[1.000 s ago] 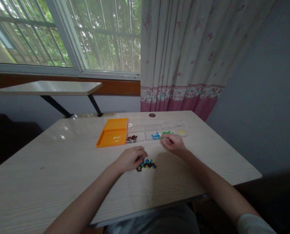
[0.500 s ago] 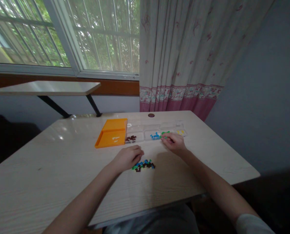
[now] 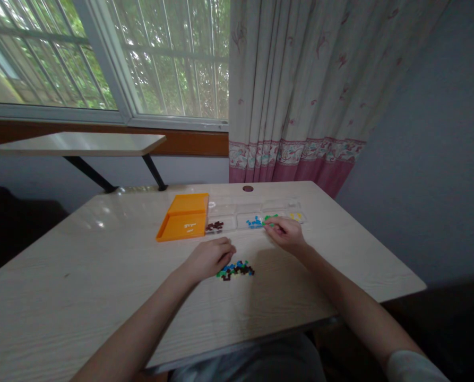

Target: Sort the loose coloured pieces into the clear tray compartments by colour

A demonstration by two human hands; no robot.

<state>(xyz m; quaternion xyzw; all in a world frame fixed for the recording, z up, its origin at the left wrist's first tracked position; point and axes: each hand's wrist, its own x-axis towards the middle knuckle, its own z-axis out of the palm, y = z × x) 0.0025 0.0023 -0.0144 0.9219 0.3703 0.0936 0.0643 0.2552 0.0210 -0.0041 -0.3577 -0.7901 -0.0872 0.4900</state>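
Note:
My right hand (image 3: 286, 233) is over the green pieces (image 3: 271, 217) in a clear plastic case, thumb and fingers pinched together. Green shows right at its fingertips, but whether they grip a piece is too small to tell. Small blue pieces (image 3: 254, 223) lie in the compartment just left of these fingertips. My left hand (image 3: 212, 257) rests on the table with its fingers curled in, and anything inside them is hidden. Against its right side is a loose pile of small pieces (image 3: 237, 270), mostly dark brown, blue and green.
The clear case (image 3: 231, 216) lies open, with brown pieces (image 3: 215, 226) on the left and yellow pieces (image 3: 296, 216) on the right. Beside it, an open orange case (image 3: 181, 225) holds a few white pieces (image 3: 189, 226). A raised shelf (image 3: 101, 143) stands at the back left.
Both hands stay in nearly the same place and pose. The whole view has shifted very slightly; the pile and the cases look unchanged.

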